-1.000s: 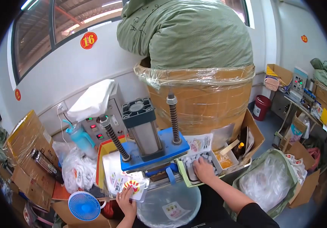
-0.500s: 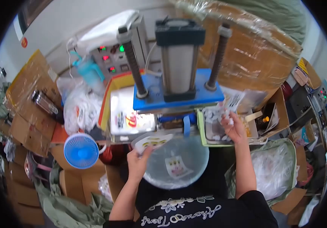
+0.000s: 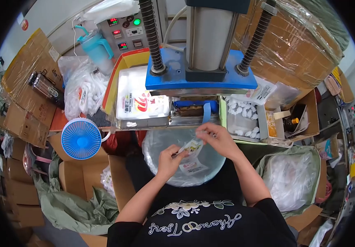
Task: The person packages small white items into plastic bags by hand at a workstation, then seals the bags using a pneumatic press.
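My left hand pinches a small printed plastic pouch by its lower left side, above the basin. At the pouch's upper right edge is my right hand, its fingers bent and pressed together; whatever they hold is too small to make out. Below both hands sits a round translucent basin lined with clear plastic, with another printed pouch lying in it. Small white pieces fill part of a tray to the right of the press.
A press with a blue plate and spring posts stands directly ahead. Stacked printed pouches lie in a metal tray to its left. A blue fan is at left; a divided cardboard box and bagged plastic are at right.
My right hand has moved left and down from the tray of white pieces to the pouch. My left hand has brought the pouch rightward over the basin. The camera view has tilted down.
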Demonstrator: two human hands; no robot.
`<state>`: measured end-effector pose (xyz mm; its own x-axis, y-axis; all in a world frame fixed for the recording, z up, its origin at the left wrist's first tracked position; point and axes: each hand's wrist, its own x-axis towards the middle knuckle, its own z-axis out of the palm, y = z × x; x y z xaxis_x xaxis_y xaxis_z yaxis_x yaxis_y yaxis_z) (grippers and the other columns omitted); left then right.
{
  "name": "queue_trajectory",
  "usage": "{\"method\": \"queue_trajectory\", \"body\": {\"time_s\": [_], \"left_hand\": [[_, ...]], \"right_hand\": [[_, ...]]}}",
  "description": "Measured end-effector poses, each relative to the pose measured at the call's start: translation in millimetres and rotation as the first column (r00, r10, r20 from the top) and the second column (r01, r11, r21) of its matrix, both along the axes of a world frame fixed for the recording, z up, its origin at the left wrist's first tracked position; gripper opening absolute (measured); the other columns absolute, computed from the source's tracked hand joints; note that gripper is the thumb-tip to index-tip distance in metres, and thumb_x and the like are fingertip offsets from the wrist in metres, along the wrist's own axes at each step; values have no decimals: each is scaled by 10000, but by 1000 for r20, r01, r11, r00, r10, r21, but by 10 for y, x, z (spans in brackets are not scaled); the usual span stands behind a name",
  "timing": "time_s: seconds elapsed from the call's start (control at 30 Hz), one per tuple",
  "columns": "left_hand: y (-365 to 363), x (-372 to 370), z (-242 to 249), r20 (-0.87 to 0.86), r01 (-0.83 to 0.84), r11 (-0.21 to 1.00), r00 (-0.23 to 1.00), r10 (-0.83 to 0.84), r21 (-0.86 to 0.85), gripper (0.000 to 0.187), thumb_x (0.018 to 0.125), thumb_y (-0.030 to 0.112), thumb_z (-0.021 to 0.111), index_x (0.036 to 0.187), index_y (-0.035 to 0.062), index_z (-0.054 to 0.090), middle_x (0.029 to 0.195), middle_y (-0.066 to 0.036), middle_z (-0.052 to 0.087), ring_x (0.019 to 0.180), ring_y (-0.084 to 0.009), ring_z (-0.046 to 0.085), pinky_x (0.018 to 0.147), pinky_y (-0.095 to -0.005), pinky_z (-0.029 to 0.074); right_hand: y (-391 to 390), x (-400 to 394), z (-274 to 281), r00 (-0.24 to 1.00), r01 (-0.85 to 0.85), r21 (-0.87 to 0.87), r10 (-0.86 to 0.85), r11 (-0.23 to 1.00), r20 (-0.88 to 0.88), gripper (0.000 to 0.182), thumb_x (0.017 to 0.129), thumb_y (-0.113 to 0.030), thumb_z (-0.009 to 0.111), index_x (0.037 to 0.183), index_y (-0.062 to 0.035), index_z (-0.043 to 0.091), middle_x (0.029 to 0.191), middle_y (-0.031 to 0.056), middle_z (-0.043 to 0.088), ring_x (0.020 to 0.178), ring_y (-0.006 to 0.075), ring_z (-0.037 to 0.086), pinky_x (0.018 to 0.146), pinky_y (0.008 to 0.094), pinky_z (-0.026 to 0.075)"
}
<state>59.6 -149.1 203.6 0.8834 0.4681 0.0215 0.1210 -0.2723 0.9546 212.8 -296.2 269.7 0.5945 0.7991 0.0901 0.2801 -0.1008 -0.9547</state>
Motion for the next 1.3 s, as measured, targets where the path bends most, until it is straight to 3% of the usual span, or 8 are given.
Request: {"method": "queue_trajectory", "body": {"time_s": [0.2,0.4,0.47,0.7,0.93,1.03,1.17,1.3], "left_hand": [[169,-102,-406,-71,164,981,983,-171,-102,205,843,184,689,845,-21,697,710,-79,629,630,-124,568,592,-309,435],[118,300,238,-116,34,892,989,-97,-451,248,889,203,670,901,-44,691,791,-74,695,714,-105,634,628,-263,503],[95,441,323,-105,20,861,991,-85,-508,242,886,196,672,925,-42,685,832,-97,699,733,-125,653,621,-270,521],[78,744,515,7,8,591,1000,-4,-806,254,886,174,665,984,-60,659,917,-136,695,769,-180,682,665,-302,558],[814,618,667,-239,106,993,964,-116,-57,424,893,278,650,1203,-6,593,1110,-147,661,925,-216,672,764,-303,518],[1033,444,513,64,-193,555,968,244,809,533,822,347,679,1273,85,572,1456,-125,395,1342,-315,363,1116,-506,200],[1121,32,110,83,-164,557,982,167,815,449,750,192,716,1190,153,636,1340,-23,543,1313,-266,422,1130,-538,119],[912,-78,653,249,-330,842,938,241,427,74,811,49,668,876,41,701,823,-59,671,800,-160,600,853,-336,402]], "right_hand": [[-35,4,-58,958,-168,-318,231,933,172,273,869,-161,632,1101,-18,633,792,106,662,668,169,607,652,306,485],[-148,288,91,971,217,-37,-219,976,-97,287,928,-211,588,1167,-55,618,745,9,596,587,112,515,557,211,410],[-382,565,-43,695,290,370,71,883,-715,353,966,-222,535,1273,-47,536,906,63,616,666,129,536,604,197,442],[-664,743,-153,100,682,248,248,688,-964,340,973,-110,471,1305,-39,477,1098,175,598,804,174,585,600,230,477],[-827,757,-321,355,479,439,289,760,-889,276,970,-113,469,1233,-48,519,1175,196,584,517,46,413,389,147,352],[-723,630,-144,454,478,339,103,810,-885,270,968,-141,491,1229,-73,499,1200,212,577,446,18,351,329,124,282],[-621,535,30,595,413,314,8,855,-804,156,982,-157,471,1116,-80,484,1161,213,600,420,16,338,320,131,258],[-560,422,38,748,360,244,-123,901,-652,84,984,-133,463,1054,-90,481,1149,203,616,393,19,323,318,148,227]]}}
